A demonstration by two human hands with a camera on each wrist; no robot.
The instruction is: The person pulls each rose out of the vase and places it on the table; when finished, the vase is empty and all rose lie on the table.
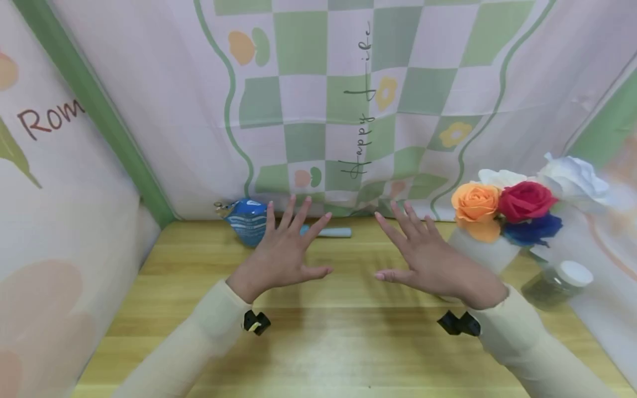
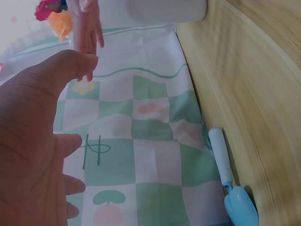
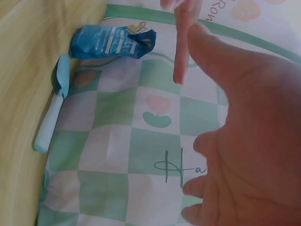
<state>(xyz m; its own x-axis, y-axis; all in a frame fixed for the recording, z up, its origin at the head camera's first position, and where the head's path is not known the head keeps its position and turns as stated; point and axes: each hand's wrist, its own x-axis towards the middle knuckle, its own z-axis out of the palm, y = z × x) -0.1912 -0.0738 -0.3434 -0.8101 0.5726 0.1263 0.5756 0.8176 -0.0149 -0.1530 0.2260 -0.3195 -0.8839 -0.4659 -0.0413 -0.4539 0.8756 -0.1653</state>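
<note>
Both hands hover over the wooden table, palms down with fingers spread and nothing held. My left hand is nearest a blue plastic bag, gathered at its top, by the back edge. Beyond its fingers lies a small light-blue trowel, partly hidden by them in the head view; the left wrist view shows its blade and pale handle. My right hand is in front of a white vase of artificial roses, overlapping its base in the head view.
A clear jar with a white lid and dark contents stands at the right, beside the vase. Orange, red, blue and white roses lean out above it. A checkered cloth hangs behind the wooden table; printed cloth walls flank both sides.
</note>
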